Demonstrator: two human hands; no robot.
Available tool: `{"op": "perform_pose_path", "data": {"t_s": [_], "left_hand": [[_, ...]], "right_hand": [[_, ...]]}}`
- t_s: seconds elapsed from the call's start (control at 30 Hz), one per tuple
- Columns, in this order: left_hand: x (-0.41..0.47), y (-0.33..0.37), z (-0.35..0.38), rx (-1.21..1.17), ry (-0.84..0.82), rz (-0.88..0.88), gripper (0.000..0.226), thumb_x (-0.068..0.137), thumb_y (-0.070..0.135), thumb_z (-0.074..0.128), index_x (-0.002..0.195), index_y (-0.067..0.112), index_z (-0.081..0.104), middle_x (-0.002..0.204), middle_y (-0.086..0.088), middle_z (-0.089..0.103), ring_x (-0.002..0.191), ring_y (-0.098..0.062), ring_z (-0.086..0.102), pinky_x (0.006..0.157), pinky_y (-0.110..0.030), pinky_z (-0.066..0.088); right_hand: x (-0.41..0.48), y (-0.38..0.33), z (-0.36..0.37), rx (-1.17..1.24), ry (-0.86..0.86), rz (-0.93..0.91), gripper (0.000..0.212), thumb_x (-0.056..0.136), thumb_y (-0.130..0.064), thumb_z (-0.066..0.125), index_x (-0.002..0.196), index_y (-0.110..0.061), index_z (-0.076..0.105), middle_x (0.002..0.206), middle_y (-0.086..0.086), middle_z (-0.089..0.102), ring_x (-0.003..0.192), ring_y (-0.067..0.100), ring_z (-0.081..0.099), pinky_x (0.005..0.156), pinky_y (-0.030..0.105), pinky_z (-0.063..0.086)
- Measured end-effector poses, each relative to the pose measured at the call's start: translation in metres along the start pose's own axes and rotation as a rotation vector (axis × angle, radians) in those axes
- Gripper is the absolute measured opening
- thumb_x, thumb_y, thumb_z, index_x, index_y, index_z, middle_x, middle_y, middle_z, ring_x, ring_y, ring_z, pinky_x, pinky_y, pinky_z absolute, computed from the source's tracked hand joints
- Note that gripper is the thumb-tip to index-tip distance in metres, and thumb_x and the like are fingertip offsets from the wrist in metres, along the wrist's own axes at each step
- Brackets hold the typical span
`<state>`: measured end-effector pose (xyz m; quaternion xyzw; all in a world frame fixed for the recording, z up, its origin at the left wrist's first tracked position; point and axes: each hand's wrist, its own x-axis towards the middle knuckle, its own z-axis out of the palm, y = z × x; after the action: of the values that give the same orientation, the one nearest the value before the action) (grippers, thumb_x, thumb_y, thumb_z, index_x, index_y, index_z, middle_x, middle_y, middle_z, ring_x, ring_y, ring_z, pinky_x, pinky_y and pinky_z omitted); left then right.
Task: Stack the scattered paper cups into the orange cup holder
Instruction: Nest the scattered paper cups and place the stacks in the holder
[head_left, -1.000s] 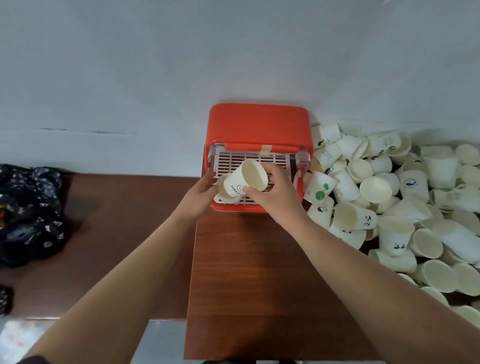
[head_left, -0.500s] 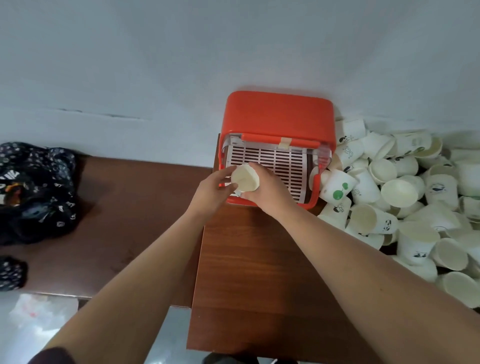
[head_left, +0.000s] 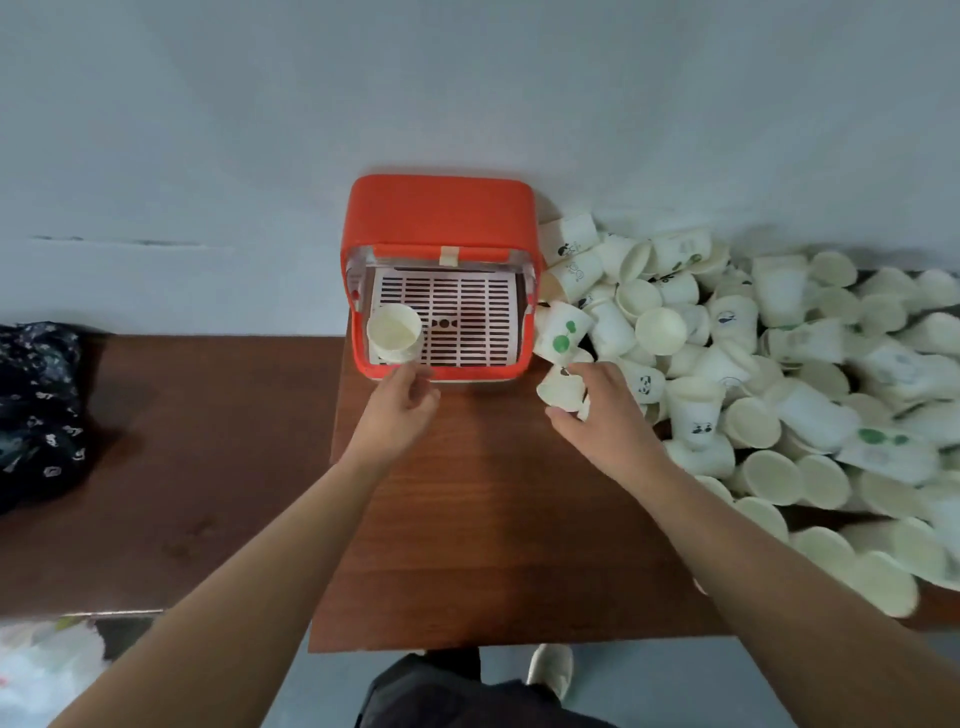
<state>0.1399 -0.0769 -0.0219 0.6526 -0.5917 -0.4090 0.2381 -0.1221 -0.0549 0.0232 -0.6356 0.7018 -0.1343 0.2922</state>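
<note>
My left hand (head_left: 400, 410) hangs empty before the orange cup holder (head_left: 441, 213); my right hand (head_left: 602, 415) grips a paper cup (head_left: 560, 388) just right of it. I should nest it squarely, mouth up, on the stack (head_left: 395, 332) in its near-left corner.

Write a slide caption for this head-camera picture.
A paper cup stands in the orange cup holder while the right hand grips a second cup at the pile.
</note>
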Motion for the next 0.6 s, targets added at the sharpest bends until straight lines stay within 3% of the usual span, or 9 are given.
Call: {"op": "perform_pose_path", "data": {"t_s": [0.07,0.33,0.5,0.6], "left_hand": [[-0.015,0.02,0.031,0.023,-0.092,0.044,0.021,0.094,0.022,0.062,0.115,0.018,0.062,0.111,0.002,0.064,0.102,-0.013,0.059,0.094,-0.032,0.048],[-0.068,0.089,0.169,0.215,-0.475,0.176,0.036,0.092,0.033,0.067,0.124,0.022,0.057,0.119,0.005,0.054,0.107,-0.009,0.054,0.093,-0.022,0.041],[-0.087,0.115,0.24,0.285,-0.513,0.233,0.072,0.084,0.033,0.075,0.145,0.017,0.039,0.145,-0.001,0.036,0.126,-0.016,0.046,0.103,-0.029,0.04],[-0.09,0.123,0.271,0.31,-0.445,0.279,0.081,0.078,0.032,0.079,0.144,0.014,0.036,0.146,-0.005,0.036,0.134,-0.022,0.039,0.107,-0.036,0.039]], "right_hand": [[-0.026,0.042,-0.026,-0.036,0.056,0.077,0.058,0.088,-0.034,0.07,0.138,-0.017,0.048,0.136,0.002,0.043,0.126,0.019,0.047,0.103,0.03,0.037],[-0.136,0.162,-0.076,-0.007,0.222,0.348,0.057,0.085,-0.027,0.072,0.136,-0.013,0.05,0.134,0.007,0.043,0.124,0.024,0.045,0.105,0.036,0.037],[-0.192,0.208,-0.059,0.011,0.24,0.45,0.059,0.082,-0.034,0.075,0.13,-0.009,0.051,0.128,0.009,0.045,0.121,0.027,0.046,0.103,0.035,0.036],[-0.211,0.222,-0.036,-0.039,0.18,0.496,0.075,0.076,-0.047,0.077,0.133,-0.008,0.049,0.131,0.012,0.047,0.123,0.03,0.045,0.105,0.041,0.038]]}}
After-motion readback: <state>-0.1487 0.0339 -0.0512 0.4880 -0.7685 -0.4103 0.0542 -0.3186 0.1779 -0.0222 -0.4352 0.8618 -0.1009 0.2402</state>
